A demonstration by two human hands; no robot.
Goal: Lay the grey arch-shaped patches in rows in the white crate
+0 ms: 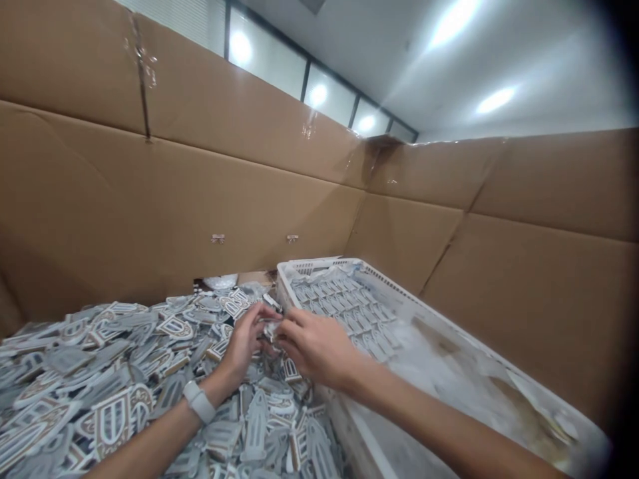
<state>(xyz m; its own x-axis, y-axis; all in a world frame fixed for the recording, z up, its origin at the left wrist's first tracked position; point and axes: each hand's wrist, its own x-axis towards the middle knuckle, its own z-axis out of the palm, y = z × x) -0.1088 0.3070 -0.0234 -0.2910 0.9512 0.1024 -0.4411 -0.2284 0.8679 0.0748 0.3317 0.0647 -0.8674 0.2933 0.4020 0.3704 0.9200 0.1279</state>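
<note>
My left hand point(245, 340), with a white watch point(198, 402) on its wrist, is closed with curled fingers on one side of a small grey-and-white piece point(271, 330). On the other side, my right hand point(319, 344) pinches the same piece. Fingers cover most of it, so its exact shape is hidden. Both hands are above a big heap of flat, arched grey-and-white pieces point(257, 426), some with brown patterned faces. Beside my right hand stands a white plastic crate point(367, 436), where similar pieces point(344, 299) lie in neat rows at the far end.
Clear plastic film point(439, 379) covers the nearer part of the crate's inside. Tall cardboard walls point(200, 193) enclose the heap and crate at the back and right. A white bundle point(220, 282) shows through a gap low in the back wall.
</note>
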